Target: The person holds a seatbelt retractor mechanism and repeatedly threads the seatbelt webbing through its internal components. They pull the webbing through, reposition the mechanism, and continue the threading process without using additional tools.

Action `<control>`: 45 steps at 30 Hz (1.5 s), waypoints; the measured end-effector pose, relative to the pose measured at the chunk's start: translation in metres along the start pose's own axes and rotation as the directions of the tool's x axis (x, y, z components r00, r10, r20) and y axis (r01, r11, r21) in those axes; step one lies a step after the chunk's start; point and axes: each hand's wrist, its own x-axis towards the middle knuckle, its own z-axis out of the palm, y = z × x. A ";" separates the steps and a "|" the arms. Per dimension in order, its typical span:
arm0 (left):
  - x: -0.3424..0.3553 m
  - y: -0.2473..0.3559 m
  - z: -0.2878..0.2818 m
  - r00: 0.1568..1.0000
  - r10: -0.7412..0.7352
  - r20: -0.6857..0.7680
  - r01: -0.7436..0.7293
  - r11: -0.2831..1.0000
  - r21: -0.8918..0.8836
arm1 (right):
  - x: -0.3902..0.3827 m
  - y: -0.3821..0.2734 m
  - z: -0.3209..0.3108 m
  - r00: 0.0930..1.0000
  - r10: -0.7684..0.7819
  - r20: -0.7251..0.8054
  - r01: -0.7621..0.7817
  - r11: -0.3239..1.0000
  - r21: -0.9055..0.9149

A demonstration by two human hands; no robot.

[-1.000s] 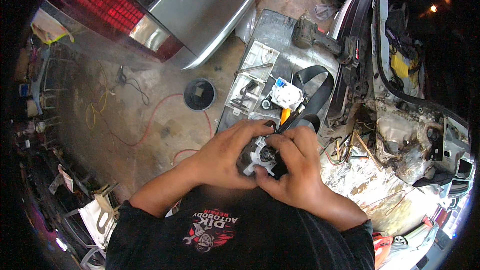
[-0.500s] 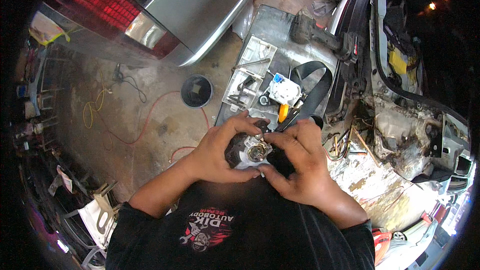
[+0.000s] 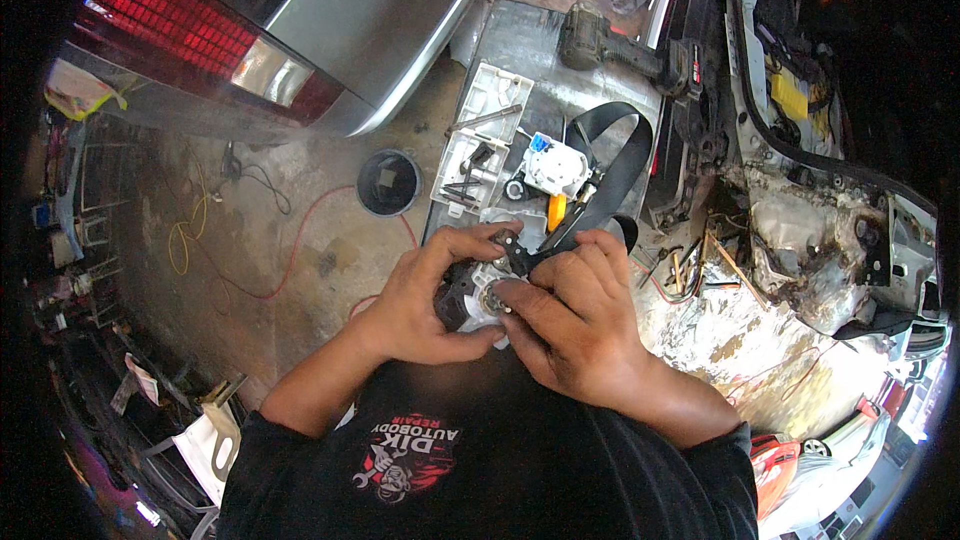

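Close to my chest, a seat belt retractor (image 3: 457,297) with a dark metal body and a white plastic end is held in both hands. My left hand (image 3: 425,290) grips it round its left side, fingers over the top and thumb along the bottom. With thumb and forefinger, my right hand (image 3: 585,315) pinches at the round metal centre of the white end; the fingertips partly hide it. Black belt webbing (image 3: 607,202) loops on the bench just beyond. Beside the webbing rests a white plastic housing (image 3: 556,168) with a blue piece and an orange tab (image 3: 556,212).
The metal bench (image 3: 535,35) carries a cordless impact wrench (image 3: 610,48) and an open white plastic case (image 3: 480,155) of tool bits. A dark bucket (image 3: 389,183) and a red hose (image 3: 290,275) are on the floor. Car bodies flank the bench, one with a red tail light (image 3: 170,25).
My right thumb and forefinger have moved from the edge of the white end onto its round centre. The left hand keeps its grip, and the whole view has shifted slightly.
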 end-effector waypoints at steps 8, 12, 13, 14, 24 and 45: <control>-0.001 0.001 -0.004 0.999 -0.014 0.042 0.013 1.000 0.010 | 0.006 0.005 -0.001 1.000 -0.010 0.030 0.007 0.995 0.104; -0.002 0.001 -0.005 0.999 0.000 0.035 0.000 1.000 0.015 | 0.007 0.003 -0.002 0.997 -0.016 0.081 0.010 0.997 0.074; -0.002 0.001 -0.005 0.999 -0.004 0.045 0.005 1.000 -0.014 | 0.008 0.001 -0.003 0.996 -0.019 0.090 0.014 0.999 0.052; -0.003 0.002 -0.006 0.998 -0.008 0.055 0.010 0.999 -0.042 | 0.008 0.000 -0.004 0.995 -0.022 0.099 0.019 0.999 0.031; -0.007 0.003 -0.003 1.000 0.008 -0.001 -0.009 0.998 -0.061 | 0.003 0.004 0.000 0.992 -0.120 0.039 0.119 0.993 0.021; -0.005 0.006 -0.011 0.997 0.070 0.021 -0.069 0.996 -0.053 | 0.005 0.001 0.000 0.990 -0.141 0.006 0.140 0.989 0.038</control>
